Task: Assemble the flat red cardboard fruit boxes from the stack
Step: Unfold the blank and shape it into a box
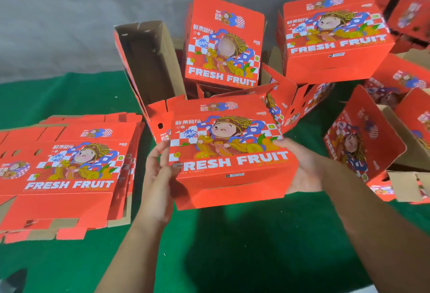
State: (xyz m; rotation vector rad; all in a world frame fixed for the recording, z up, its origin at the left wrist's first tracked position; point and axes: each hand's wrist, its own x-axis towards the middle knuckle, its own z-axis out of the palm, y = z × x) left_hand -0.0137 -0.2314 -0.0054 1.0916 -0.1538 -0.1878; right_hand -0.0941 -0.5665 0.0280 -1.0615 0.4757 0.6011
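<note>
Green bench [232,257] under me, flat stack [67,164] lying at my left, red box [230,153] lifted between my hands, left hand [160,176] gripping its left edge, right hand [300,164] clamped on its right side.

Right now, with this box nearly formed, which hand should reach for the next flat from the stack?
Left. The stack of flats lies on the person's left side, right beside the left hand. The right hand grips the far edge of the held box and would probably have to cross over it.
</note>
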